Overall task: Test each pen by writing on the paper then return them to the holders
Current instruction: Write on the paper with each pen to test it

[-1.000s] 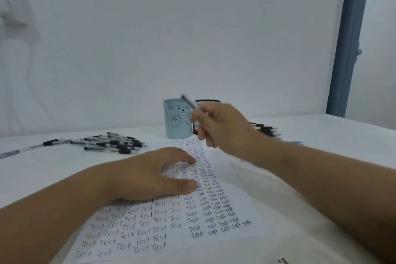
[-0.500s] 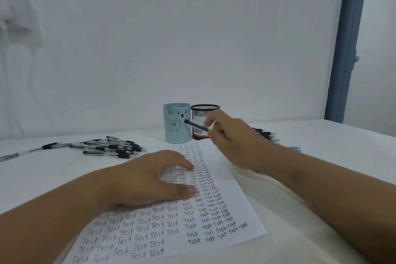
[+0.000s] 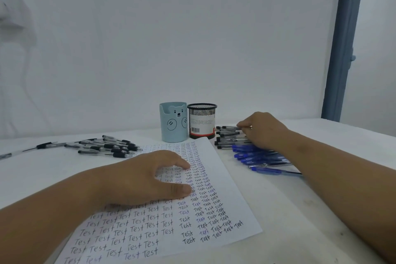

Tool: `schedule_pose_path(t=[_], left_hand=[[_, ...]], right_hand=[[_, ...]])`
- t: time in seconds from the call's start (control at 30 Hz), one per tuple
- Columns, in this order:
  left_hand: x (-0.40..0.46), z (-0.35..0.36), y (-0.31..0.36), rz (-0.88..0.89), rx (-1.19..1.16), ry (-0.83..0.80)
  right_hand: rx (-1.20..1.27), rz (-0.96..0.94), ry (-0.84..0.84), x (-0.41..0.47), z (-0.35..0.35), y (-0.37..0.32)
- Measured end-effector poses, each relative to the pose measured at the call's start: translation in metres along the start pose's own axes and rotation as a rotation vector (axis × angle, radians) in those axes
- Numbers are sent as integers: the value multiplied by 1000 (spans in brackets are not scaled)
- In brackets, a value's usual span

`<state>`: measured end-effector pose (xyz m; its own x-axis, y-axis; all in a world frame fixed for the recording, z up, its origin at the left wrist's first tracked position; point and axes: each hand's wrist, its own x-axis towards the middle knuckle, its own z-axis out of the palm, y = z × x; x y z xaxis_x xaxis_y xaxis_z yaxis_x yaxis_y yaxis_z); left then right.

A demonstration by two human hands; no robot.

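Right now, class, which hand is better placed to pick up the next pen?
Right hand: it rests on the black capped pens. The left hand lies on the paper.

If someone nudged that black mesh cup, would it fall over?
The black mesh cup looks empty and open-weave, so probably light and easy to slide. It is taller than wide, so a high push might tip it toward the blue bear cup beside it.

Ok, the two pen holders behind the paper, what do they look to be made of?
The blue holder looks like matte plastic or silicone: smooth opaque wall, printed bear face, moulded notch in the rim; which of the two I cannot tell. The black holder looks like metal wire mesh, see-through near its rim, with a paper label and barcode wrapped round the lower part.
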<state>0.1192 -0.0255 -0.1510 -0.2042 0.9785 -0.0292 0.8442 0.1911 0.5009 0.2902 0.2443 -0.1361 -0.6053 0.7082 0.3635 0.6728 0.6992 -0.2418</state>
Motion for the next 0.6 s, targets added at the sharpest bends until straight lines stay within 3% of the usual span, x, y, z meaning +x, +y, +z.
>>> schedule_pose_path(t=[0.3, 0.5, 0.6], left_hand=[[0, 0, -2, 13, -12, -3], [-2, 1, 0, 10, -17, 12], [-4, -2, 1, -15, -29, 138]], right_hand=[[17, -47, -220, 8, 5, -2], [50, -123, -149, 0, 1, -6], [86, -213, -28, -8, -2, -25]])
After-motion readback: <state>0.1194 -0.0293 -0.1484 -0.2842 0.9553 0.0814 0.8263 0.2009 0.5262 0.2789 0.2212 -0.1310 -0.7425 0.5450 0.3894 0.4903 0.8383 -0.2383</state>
